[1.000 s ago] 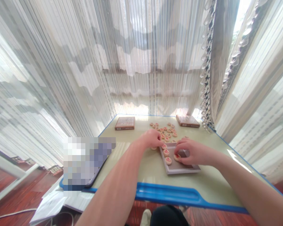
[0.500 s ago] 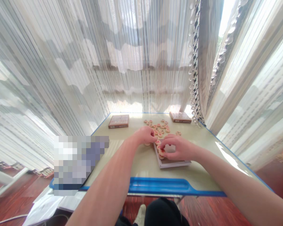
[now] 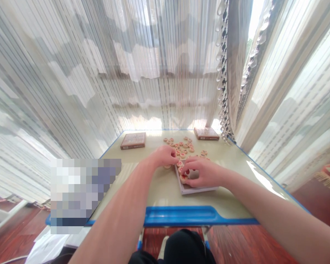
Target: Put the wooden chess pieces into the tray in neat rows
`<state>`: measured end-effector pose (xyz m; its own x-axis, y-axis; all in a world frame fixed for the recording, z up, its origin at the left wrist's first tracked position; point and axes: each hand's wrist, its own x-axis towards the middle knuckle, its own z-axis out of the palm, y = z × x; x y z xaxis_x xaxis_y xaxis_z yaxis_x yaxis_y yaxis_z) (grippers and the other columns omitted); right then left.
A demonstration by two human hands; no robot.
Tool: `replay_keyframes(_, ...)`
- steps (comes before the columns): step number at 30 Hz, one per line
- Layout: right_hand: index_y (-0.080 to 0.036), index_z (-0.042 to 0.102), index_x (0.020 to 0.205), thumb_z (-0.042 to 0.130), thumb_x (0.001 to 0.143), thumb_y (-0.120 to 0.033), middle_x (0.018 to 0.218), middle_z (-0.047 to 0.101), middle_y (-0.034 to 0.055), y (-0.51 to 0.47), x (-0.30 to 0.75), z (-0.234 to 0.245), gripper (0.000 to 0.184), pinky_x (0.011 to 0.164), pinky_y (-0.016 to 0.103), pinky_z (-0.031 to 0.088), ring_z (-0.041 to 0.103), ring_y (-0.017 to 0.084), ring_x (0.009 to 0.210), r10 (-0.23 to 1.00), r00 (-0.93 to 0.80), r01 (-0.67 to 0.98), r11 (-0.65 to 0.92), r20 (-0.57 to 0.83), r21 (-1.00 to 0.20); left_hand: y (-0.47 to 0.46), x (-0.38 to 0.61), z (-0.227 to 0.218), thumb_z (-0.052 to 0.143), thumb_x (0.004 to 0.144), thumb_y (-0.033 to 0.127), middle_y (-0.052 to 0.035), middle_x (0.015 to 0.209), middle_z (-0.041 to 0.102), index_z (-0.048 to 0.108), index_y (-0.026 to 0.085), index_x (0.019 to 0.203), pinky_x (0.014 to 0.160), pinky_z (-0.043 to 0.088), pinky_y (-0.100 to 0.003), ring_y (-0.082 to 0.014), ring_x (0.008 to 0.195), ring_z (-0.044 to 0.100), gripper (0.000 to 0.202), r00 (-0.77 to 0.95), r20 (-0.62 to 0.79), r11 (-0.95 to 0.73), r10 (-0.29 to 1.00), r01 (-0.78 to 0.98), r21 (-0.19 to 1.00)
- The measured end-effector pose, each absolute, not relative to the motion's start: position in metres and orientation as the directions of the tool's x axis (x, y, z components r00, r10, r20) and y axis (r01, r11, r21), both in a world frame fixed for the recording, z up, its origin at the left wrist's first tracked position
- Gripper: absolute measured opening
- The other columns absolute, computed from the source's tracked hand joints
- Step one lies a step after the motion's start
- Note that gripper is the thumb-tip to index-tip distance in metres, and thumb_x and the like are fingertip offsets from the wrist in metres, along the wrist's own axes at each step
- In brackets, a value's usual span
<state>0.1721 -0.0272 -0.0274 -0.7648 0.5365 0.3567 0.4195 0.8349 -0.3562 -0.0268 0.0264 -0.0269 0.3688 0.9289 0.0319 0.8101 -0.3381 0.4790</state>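
Note:
Round wooden Chinese chess pieces point(image 3: 182, 155) with red or dark characters lie scattered on the table. A shallow, light-edged open box point(image 3: 199, 190) stands nearer to me, with several red-marked pieces in a line along its left side. Over this box is my right hand point(image 3: 205, 172), thumb and fingers curled around a red-marked chess piece point(image 3: 184, 178) at the near end of that line. My left hand point(image 3: 164, 156) is at the box's far left corner, its fingers bent together; what they hold, if anything, is hidden. Another piece point(image 3: 167, 167) lies just below the left wrist.
Two flat brown boxes stand farther back, one at left point(image 3: 133, 140) and one at right point(image 3: 206, 133). The pale table point(image 3: 159, 190) has a blue rim with a molded tray point(image 3: 181, 215) at the front. A blurred-out patch covers its left edge. Curtains point(image 3: 154, 91) hang behind.
The view has shifted slightly, so everything sits a little farther left. The piece under my right hand now lies lower, flatter in the line. My left hand has hardly changed.

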Motion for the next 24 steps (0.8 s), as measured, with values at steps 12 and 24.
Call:
replay_keyframes(12, -0.02, 0.049, 0.081, 0.061, 0.062, -0.022, 0.081, 0.056, 0.0011, -0.019, 0.183, -0.024, 0.022, 0.062, 0.026, 0.037, 0.048, 0.015, 0.073, 0.67, -0.716, 0.6, 0.735, 0.199, -0.315, 0.025, -0.025, -0.024, 0.053, 0.059, 0.033, 0.0043, 0.05, 0.047, 0.052, 0.017, 0.055, 0.045, 0.03, -0.022, -0.0098, 0.051, 0.041, 0.016, 0.359, 0.01, -0.318, 0.933, 0.813, 0.488)
replay_keyframes(24, -0.02, 0.05, 0.076, 0.06, 0.066, -0.028, 0.081, 0.056, 0.0018, -0.014, 0.178, -0.031, 0.016, 0.063, 0.027, 0.036, 0.048, 0.016, 0.074, 0.679, -0.701, 0.613, 0.73, 0.218, -0.301, 0.023, -0.024, -0.022, 0.053, 0.057, 0.031, 0.0042, 0.051, 0.048, 0.052, 0.017, 0.055, 0.046, 0.031, -0.022, -0.0105, 0.053, 0.043, 0.014, 0.339, 0.021, -0.306, 0.941, 0.818, 0.487)
